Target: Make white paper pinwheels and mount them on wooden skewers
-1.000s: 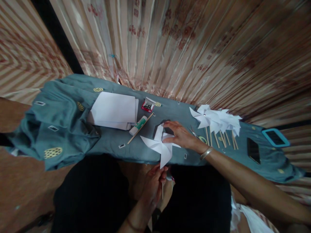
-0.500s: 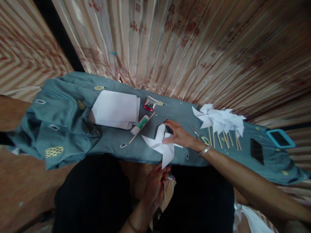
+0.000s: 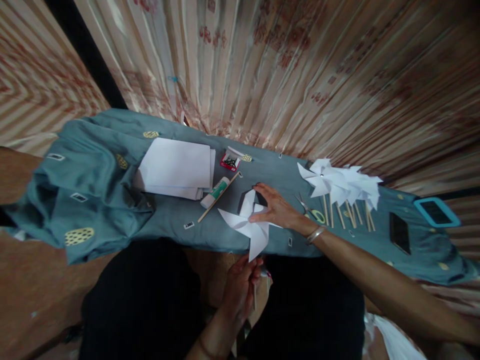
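Pinwheel point(image 3: 253, 232): lying just ahead of the left hand point(image 3: 242, 277) and under the thumb of the right hand point(image 3: 277, 207), its white blades spreading out around the centre.
Left hand: gripping the stick point(image 3: 255, 298), fingers curling around it, just at the tip of the pinwheel's lowest blade.
Stick: running lengthwise away from the body, its lower end showing on the near side of the left hand; the paper is hiding its upper end, so I cannot tell how it is meeting the centre.
Right hand: arching in from the right with fingers parting, thumb resting at the centre, forefinger tip sitting by the top blade; whether it is pinching the paper, I cannot tell.
Nearer hand: the right is covering the centre, while the left is sitting below it, in line with the stick.
Glue point(image 3: 214, 191): lying left of the right hand, with a loose stick point(image 3: 210, 207) slanting along it.
Red box point(image 3: 230, 161): standing open beyond the glue, ahead and left of the right hand.
Paper stack point(image 3: 176, 165): lying farther left of both hands.
Scissors point(image 3: 317, 215): lying just right of the right hand, near its wrist.
Other pinwheels point(image 3: 332, 182): overlapping in a row, right of the right hand and beyond the scissors.
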Motion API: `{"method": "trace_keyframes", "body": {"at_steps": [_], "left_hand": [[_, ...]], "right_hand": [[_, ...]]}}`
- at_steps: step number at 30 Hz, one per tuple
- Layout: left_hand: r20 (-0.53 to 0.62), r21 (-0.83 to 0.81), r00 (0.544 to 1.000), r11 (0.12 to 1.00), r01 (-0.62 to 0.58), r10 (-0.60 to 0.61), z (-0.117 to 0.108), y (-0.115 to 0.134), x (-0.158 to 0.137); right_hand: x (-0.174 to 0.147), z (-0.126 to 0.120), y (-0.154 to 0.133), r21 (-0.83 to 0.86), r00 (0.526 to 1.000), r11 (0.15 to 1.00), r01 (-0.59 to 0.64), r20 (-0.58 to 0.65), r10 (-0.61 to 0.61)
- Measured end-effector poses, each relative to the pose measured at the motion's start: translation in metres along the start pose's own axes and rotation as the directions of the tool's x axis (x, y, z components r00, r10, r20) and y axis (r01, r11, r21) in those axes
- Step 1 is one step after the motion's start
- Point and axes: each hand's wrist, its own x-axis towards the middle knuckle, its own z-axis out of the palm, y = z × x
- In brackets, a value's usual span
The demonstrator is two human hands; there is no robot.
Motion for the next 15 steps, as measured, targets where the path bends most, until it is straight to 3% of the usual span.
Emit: {"method": "trace_keyframes", "body": {"at_steps": [6,15], "left_hand": [[-0.013,-0.004,1.0,1.0,0.008,-0.008,0.0013,0.0002,-0.0007],[-0.015,-0.011,0.999,1.0,0.028,-0.029,0.0023,0.0028,0.0014]], "right_hand": [[0.0007,0.0012,-0.0038,0.053,0.996,0.995,-0.088,0.035,0.086],[-0.0015,0.0036,-0.0026,0.13,0.992,0.986,-0.108,0.073,0.099]]}}
